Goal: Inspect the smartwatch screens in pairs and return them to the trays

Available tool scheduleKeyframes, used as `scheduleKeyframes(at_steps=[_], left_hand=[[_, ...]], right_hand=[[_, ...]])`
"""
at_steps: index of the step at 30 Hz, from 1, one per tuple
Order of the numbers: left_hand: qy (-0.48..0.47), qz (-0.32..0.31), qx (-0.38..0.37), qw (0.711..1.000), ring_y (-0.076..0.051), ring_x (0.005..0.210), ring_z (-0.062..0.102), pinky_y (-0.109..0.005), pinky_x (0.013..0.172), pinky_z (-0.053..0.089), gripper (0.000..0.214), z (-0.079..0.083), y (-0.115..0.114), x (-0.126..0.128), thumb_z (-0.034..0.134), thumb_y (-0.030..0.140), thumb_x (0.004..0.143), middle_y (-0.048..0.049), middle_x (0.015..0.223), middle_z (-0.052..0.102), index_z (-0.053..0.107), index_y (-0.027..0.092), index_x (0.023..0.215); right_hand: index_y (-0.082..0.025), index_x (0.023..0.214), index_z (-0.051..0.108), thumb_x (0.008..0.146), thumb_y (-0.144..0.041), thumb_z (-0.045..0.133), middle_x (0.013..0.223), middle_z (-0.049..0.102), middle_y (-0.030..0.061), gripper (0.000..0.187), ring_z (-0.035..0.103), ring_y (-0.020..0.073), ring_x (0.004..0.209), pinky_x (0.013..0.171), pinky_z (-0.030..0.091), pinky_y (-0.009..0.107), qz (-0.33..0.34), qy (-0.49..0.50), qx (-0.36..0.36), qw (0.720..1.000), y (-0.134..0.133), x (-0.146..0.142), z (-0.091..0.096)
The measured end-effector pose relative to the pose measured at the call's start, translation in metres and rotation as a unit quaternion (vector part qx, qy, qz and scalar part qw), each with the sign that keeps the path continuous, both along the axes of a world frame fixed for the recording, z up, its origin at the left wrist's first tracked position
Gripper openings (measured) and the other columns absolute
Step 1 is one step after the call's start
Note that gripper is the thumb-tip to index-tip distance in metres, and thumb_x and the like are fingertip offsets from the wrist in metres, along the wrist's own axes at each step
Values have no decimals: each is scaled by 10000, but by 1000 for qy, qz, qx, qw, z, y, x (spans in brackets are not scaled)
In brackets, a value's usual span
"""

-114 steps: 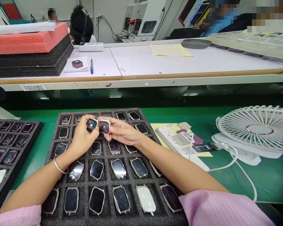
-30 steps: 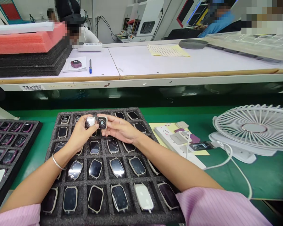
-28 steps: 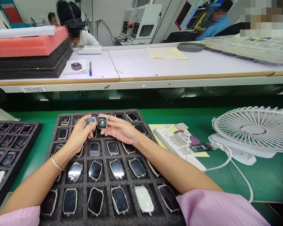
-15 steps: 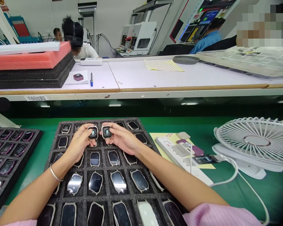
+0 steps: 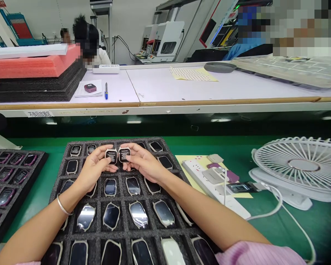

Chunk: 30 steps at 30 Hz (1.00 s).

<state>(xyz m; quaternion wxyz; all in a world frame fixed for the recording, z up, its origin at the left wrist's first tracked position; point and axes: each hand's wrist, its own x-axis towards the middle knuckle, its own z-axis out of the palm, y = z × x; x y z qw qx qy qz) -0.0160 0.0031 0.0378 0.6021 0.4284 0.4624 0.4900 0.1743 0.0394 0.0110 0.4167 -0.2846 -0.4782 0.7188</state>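
Observation:
Two small smartwatch bodies are held side by side above a black foam tray. My left hand pinches the left watch body, whose lit screen faces me. My right hand grips the right watch body, which also shows white text on a dark screen. The tray's pockets hold several more watch bodies with dark screens, and one white one lies near the front. A metal bangle circles my left wrist.
A second foam tray of purple-edged watches lies at the left. To the right are a white power strip with plugs, a yellow sheet and a white desk fan with its cable. Behind runs a raised white bench with foam stacks; other people work beyond.
Both hands have stayed over the tray's far rows with a watch each. The screens changed from round dial graphics to lines of white text, and the camera tilted up slightly.

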Motion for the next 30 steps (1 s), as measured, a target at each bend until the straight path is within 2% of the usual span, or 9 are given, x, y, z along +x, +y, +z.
scheduleKeyframes(at_steps=[4, 11, 20, 30], left_hand=[[9, -4, 1, 1000, -148, 644, 730, -296, 664, 612, 405, 0, 0, 1, 719, 231, 712, -11, 981, 689, 607, 191, 1099], [20, -15, 10, 1000, -146, 629, 730, -293, 644, 614, 360, -1, -1, 1, 698, 235, 724, -11, 989, 674, 593, 183, 1064], [20, -13, 23, 999, -135, 611, 720, -280, 624, 608, 388, -2, 0, 2, 747, 230, 717, -15, 979, 674, 586, 183, 1066], [18, -2, 21, 1000, -127, 620, 717, -279, 639, 606, 372, -2, -1, 3, 741, 226, 725, -25, 1024, 669, 588, 189, 1063]], right_hand=[[-221, 1132, 598, 799, -183, 718, 824, 659, -22, 356, 659, 111, 630, 576, 478, 247, -3, -16, 26, 1000, 0, -1, -1], [-214, 1099, 583, 801, -259, 737, 790, 636, -38, 338, 613, 95, 564, 537, 453, 246, -6, -32, 44, 999, 0, -1, -1], [-226, 1127, 586, 772, -208, 745, 931, 640, -5, 389, 626, 99, 630, 591, 471, 262, -11, -42, 69, 997, 0, 0, -4], [-234, 1147, 573, 766, -182, 726, 920, 608, -15, 414, 610, 99, 652, 626, 458, 272, -4, -44, 65, 997, -1, 0, -2]])
